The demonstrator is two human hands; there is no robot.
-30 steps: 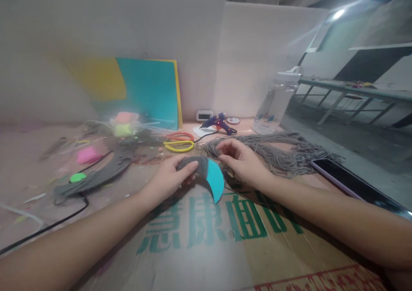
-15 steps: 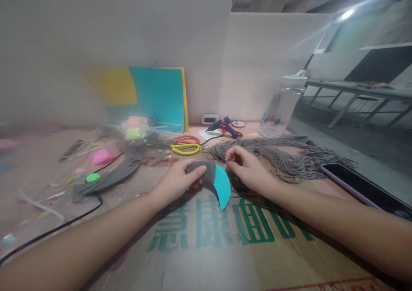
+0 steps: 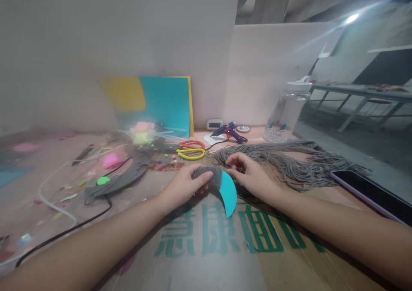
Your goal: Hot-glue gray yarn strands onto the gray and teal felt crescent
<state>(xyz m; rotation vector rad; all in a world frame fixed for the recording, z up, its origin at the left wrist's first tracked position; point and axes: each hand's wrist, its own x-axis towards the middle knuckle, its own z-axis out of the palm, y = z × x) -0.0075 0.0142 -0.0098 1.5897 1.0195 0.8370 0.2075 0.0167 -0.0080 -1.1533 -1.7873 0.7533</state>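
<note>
A crescent-shaped turquoise piece [image 3: 229, 193] is held in my left hand [image 3: 189, 181], its bare pointed end hanging down to the right. Grey yarn wrapping [image 3: 215, 175] covers the upper part, between my thumb and fingers. Close by the crescent's upper right edge is my right hand [image 3: 246, 171], with fingers curled and thumb and fingertips drawn together. Any strand in that pinch is too fine to make out. Behind my right hand lies a large loose bundle of grey yarn [image 3: 296, 160].
Behind the hands lie red-and-yellow-handled scissors [image 3: 191, 150], a glue gun [image 3: 229, 132] and a small digital clock [image 3: 214, 124]. A clear bottle [image 3: 286, 110] and phone [image 3: 370, 192] stand or lie right. Left are a grey yarn-wrapped crescent [image 3: 124, 181], a black cable [image 3: 67, 231] and scraps.
The view has shifted slightly, so everything sits a little lower and further right. My right hand's fingertips have come closer to the crescent's upper edge; my left hand keeps its hold.
</note>
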